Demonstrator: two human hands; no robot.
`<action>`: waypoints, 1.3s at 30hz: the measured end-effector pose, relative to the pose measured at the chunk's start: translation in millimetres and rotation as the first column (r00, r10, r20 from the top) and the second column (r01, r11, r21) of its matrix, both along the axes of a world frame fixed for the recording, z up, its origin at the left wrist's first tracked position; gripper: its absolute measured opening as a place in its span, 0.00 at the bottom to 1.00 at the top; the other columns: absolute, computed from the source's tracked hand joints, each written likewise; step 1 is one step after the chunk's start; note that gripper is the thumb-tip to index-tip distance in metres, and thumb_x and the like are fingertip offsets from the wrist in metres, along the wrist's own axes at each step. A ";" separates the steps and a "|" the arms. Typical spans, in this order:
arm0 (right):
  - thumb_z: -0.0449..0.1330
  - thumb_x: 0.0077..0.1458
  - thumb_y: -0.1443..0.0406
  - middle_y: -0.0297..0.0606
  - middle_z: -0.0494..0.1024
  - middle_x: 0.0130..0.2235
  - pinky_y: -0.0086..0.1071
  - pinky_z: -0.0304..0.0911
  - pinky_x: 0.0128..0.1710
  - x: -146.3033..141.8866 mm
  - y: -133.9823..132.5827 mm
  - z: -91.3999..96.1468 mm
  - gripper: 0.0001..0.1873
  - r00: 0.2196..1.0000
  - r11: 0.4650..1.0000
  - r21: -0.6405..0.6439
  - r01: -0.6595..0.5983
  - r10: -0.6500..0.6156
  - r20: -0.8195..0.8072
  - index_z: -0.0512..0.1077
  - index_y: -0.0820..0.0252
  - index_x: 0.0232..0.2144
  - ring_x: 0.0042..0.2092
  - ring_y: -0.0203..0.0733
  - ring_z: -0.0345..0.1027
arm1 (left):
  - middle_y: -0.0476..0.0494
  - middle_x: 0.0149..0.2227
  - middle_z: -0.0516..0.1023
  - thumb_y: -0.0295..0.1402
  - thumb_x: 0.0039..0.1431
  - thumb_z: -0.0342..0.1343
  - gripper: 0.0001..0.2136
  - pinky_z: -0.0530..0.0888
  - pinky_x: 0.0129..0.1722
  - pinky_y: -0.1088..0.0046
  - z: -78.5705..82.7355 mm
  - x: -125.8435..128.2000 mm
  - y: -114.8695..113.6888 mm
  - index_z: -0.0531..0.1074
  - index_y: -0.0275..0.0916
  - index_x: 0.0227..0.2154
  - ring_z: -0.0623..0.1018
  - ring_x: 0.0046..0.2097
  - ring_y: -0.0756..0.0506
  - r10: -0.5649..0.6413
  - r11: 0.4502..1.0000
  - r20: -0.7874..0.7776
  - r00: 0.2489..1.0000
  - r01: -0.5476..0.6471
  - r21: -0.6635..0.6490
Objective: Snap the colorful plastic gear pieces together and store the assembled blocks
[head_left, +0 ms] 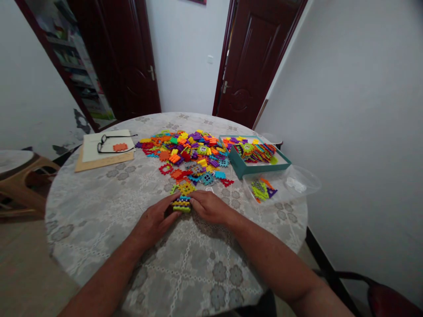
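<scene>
Both my hands meet near the middle of the table around a small stack of plastic interlocking building pieces (181,205), layered in green, yellow, purple and blue. My left hand (155,221) grips the stack from the left, thumb low and fingers curled behind. From the right, my right hand (209,206) presses its fingers against the stack's side. A yellow square piece (187,188) with openings sits just behind the stack, touching or close to my fingertips. Farther back spreads a large heap of mixed colourful pieces (188,149).
A teal box (243,169) with more pieces stands right of the heap. Before it lies a clear plastic tray (280,187) holding several pieces. At the left, black glasses (101,145) and an orange piece (120,147) rest on papers (89,147). A patterned cloth (99,215) covers the round table.
</scene>
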State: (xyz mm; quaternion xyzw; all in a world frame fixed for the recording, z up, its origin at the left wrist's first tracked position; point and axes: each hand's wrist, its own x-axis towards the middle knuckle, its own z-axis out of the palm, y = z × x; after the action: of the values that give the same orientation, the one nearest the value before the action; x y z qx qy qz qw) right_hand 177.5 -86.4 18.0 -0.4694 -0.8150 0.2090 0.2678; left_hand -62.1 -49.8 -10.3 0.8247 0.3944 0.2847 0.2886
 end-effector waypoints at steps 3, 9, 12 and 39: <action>0.52 0.69 0.70 0.42 0.80 0.55 0.37 0.65 0.59 -3.8 0.8 -5.7 0.20 0.999 0.999 0.037 0.019 -0.017 -0.052 0.74 0.54 0.58 0.57 0.43 0.73 | 0.39 0.62 0.78 0.46 0.64 0.57 0.28 0.73 0.64 0.53 -1.0 0.2 -0.1 0.69 0.43 0.65 0.79 0.61 0.36 0.013 1.000 -0.018 1.000 -0.013 -0.019; 0.57 0.69 0.64 0.45 0.77 0.61 0.43 0.64 0.62 -15.6 -2.7 -1.9 0.25 0.998 0.999 0.031 0.022 -0.020 -0.062 0.67 0.54 0.66 0.61 0.47 0.71 | 0.37 0.66 0.74 0.45 0.66 0.55 0.28 0.71 0.66 0.54 -1.6 -0.4 1.7 0.68 0.41 0.66 0.76 0.65 0.37 0.000 1.000 -0.025 1.000 0.001 0.027; 0.65 0.62 0.60 0.46 0.76 0.62 0.45 0.64 0.61 -19.9 -4.3 0.9 0.33 1.000 1.000 0.024 -0.009 0.009 -0.010 0.64 0.53 0.67 0.61 0.51 0.71 | 0.37 0.65 0.75 0.45 0.65 0.56 0.29 0.72 0.66 0.54 -0.7 -2.3 3.6 0.67 0.42 0.67 0.77 0.64 0.37 0.006 1.000 -0.033 0.999 -0.006 0.014; 0.62 0.61 0.61 0.57 0.81 0.55 0.35 0.67 0.52 211.0 69.0 81.1 0.25 0.421 0.572 0.088 0.815 -0.691 0.588 0.75 0.69 0.57 0.55 0.55 0.76 | 0.43 0.44 0.86 0.48 0.67 0.52 0.18 0.80 0.47 0.66 7.2 -4.2 6.9 0.80 0.43 0.44 0.84 0.45 0.40 0.124 0.992 -0.077 0.989 -0.120 0.048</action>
State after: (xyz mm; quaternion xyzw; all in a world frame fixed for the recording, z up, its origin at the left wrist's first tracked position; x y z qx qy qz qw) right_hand 388.5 -17.5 99.1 -0.8494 -0.5270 0.0021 0.0282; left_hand -66.3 -42.9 -3.0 0.8157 0.4490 0.2773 0.2368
